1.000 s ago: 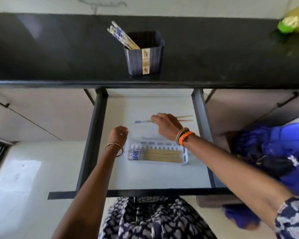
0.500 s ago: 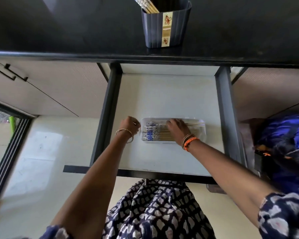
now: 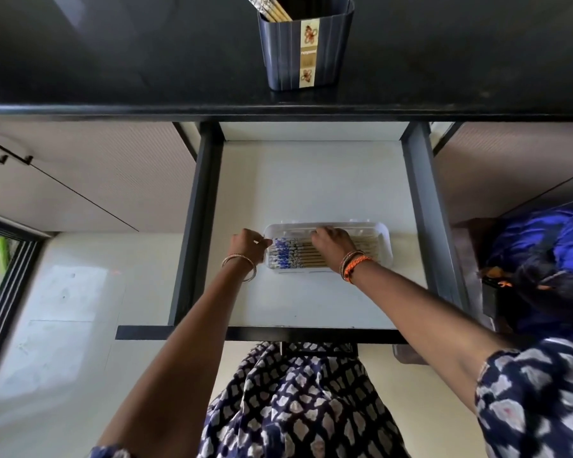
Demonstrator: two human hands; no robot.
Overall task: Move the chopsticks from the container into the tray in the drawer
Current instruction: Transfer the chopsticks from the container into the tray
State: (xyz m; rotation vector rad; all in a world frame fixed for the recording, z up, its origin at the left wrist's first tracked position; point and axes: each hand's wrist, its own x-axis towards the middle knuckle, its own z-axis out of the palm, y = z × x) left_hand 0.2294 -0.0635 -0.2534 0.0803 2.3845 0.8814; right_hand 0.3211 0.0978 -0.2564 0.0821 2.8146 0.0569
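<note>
Since a second ago the right hand has come down from over the bare drawer floor, where it held a pair of chopsticks, and now sits palm-down on the chopsticks lying in the tray, fingers spread flat over them; can't really tell if it's gripping any. Left hand has barely budged: it's curled at the tray's left end, fingertips touching the rim, more steadying than grabbing. Those chopsticks lie side by side, blue-patterned ends to the left. Clear tray sits about mid-drawer, which is pulled out toward the person. Up on the far side, the dark container stands on the black tabletop with a few more chopsticks leaning out of its left side.
</note>
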